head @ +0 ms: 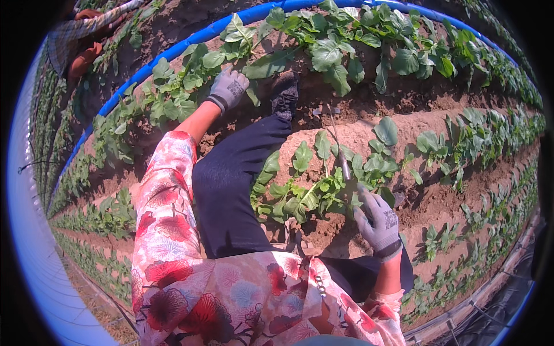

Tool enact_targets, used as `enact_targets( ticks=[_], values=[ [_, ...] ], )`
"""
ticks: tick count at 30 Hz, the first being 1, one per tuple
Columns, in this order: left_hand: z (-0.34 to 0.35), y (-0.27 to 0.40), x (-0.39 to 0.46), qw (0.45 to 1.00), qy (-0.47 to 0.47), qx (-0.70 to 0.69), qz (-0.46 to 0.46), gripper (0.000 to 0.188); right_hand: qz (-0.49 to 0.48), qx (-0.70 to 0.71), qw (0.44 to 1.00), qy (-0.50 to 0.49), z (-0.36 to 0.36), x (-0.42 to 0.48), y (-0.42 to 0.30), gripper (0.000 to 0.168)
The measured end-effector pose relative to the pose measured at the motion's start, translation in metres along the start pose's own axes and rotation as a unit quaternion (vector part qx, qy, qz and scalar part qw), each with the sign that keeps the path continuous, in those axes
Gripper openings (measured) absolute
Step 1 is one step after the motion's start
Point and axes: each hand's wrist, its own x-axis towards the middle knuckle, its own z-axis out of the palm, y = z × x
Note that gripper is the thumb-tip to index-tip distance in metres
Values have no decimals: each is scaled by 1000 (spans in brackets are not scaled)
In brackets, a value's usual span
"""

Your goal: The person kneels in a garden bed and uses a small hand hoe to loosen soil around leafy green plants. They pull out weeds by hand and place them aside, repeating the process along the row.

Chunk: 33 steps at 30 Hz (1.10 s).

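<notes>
My left hand [230, 88], in a grey work glove, is curled among broad-leaved green crop plants [173, 93] on the far row. Its fingertips are partly hidden, so whether it grips a leaf or stem is unclear. My right hand [377, 218], gloved alike, is at the handle end of a hand hoe [344, 166], with the grip partly in shadow. The hoe's thin neck points away from me, and its small metal blade [326, 110] is over the furrow, right of my dark shoe [285, 93]. Leafy plants [311, 199] on the nearer ridge surround the handle.
A blue hose [169, 54] curves behind the far row. More planted ridges [471, 129] run to the right. Another person's sleeve [82, 32] shows at upper left. Plastic sheeting [26, 207] borders the left; a rail [454, 318] runs at lower right.
</notes>
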Motion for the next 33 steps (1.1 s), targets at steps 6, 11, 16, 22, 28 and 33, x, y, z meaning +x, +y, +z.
enact_targets(
  ticks=[6, 11, 16, 22, 28, 33],
  values=[
    [-16, -5, 37, 985, 59, -49, -152, 18, 6, -2, 1000, 4, 1, 2, 1, 47],
    [-20, -18, 90, 985, 41, 148, -77, 36, 23, 2, 999, -25, 1, 7, -2, 47],
    [-11, -26, 120, 972, -82, 197, -95, 42, 55, 12, 998, -42, 0, 15, -3, 48],
    [8, -31, 127, 979, -7, 142, -145, 34, 57, 18, 997, -53, 2, 17, -4, 47],
    [3, -26, 121, 987, 90, 42, -127, 22, 54, 15, 998, -42, 1, 17, -7, 46],
    [-19, 28, 44, 965, 194, -176, 14, 17, 29, 4, 999, -31, -1, 14, -12, 45]
  ],
)
